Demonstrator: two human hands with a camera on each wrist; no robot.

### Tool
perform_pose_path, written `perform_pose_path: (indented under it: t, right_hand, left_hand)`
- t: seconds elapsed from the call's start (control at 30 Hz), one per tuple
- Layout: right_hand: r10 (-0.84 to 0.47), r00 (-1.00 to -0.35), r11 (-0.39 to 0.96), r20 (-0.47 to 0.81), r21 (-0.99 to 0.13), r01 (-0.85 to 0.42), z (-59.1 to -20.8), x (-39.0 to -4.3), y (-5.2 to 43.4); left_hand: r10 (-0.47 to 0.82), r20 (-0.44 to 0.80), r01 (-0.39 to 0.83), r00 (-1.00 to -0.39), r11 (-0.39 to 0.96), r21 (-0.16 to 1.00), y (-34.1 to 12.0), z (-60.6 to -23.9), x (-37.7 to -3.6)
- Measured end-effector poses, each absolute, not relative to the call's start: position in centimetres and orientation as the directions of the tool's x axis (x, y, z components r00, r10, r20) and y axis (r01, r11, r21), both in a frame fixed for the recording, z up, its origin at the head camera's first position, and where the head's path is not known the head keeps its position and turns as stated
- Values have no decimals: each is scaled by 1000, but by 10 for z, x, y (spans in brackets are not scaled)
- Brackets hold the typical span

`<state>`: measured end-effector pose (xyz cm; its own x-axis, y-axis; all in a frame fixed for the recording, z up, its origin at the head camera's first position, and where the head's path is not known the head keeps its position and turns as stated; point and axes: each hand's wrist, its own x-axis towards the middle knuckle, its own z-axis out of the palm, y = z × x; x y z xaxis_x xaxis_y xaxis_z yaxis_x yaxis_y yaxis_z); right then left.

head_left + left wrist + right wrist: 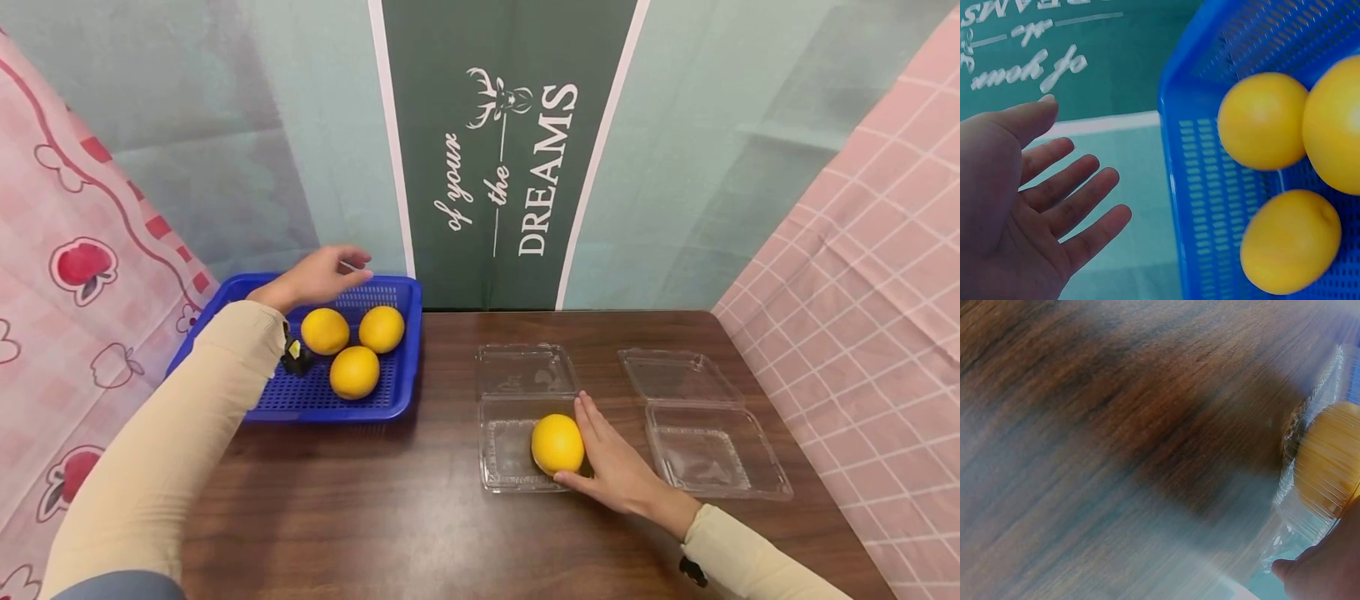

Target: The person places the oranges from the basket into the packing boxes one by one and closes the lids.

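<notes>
Three yellow-orange fruits (354,372) lie in a blue perforated basket (375,404) at the table's back left. My left hand (337,268) hovers over the basket's far rim with fingers spread, holding nothing; the left wrist view shows the hand (1035,187) beside the basket (1210,206) and its fruits (1262,120). A fourth fruit (557,444) sits in the tray of an open clear clamshell box (501,454). My right hand (603,454) lies against that fruit's right side, fingers straight and thumb along its front. In the right wrist view, the fruit (1329,456) shows through the plastic.
A second clear clamshell box (712,458) lies open and holds nothing, right of my right hand. The dark wooden table (375,500) ends at a printed backdrop behind; pink cloths hang on both sides.
</notes>
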<state>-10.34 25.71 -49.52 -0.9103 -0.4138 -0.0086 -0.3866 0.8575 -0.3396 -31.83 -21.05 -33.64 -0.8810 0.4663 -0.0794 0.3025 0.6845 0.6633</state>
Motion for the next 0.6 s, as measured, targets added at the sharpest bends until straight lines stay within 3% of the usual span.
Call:
perform_pose_path:
  t: [0.6]
  right_hand:
    - [-416,-909,853,-16,-355,-384,-491,-100,260]
  left_hand:
    - [277,-189,98,-942,765,636,-248,-381,-323]
